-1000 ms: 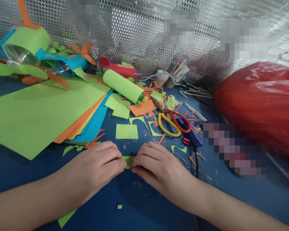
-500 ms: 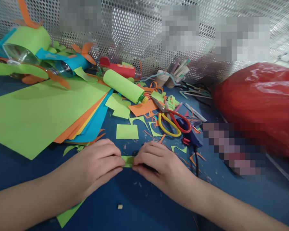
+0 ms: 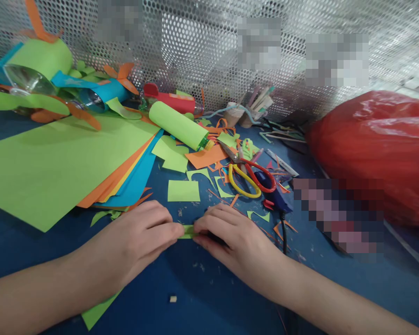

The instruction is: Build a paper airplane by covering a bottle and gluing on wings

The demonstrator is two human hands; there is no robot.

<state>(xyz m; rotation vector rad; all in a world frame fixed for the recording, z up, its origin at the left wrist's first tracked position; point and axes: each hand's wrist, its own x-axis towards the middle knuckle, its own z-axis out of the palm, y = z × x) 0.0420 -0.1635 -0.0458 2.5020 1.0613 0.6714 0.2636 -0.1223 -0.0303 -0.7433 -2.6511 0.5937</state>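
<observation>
The left fingertips have shifted slightly toward the right hand since the frame half a second ago, and the green strip (image 3: 188, 231) between them looks narrower from front to back; the things around have stayed where they were. The left hand (image 3: 143, 242) has its fingers drawn together on the strip's left end, and the right hand (image 3: 233, 237) grips the other end in the same way, with only a short piece showing between the two. The strip is low over the blue table (image 3: 209, 311), near the middle of the view; whether it touches the surface is hard to tell.

Just beyond the hands lies a green card (image 3: 183, 191). Past the right hand are scissors (image 3: 240, 161) with one yellow and one red handle, resting among paper scraps beside a dark blue tool (image 3: 281, 200) with a black cord (image 3: 284, 237). A bottle (image 3: 179, 125) wrapped in green paper lies farther back, and a stack of coloured paper (image 3: 63, 163) spreads beyond the left hand. A small pale block (image 3: 173, 299) sits nearer the person.
</observation>
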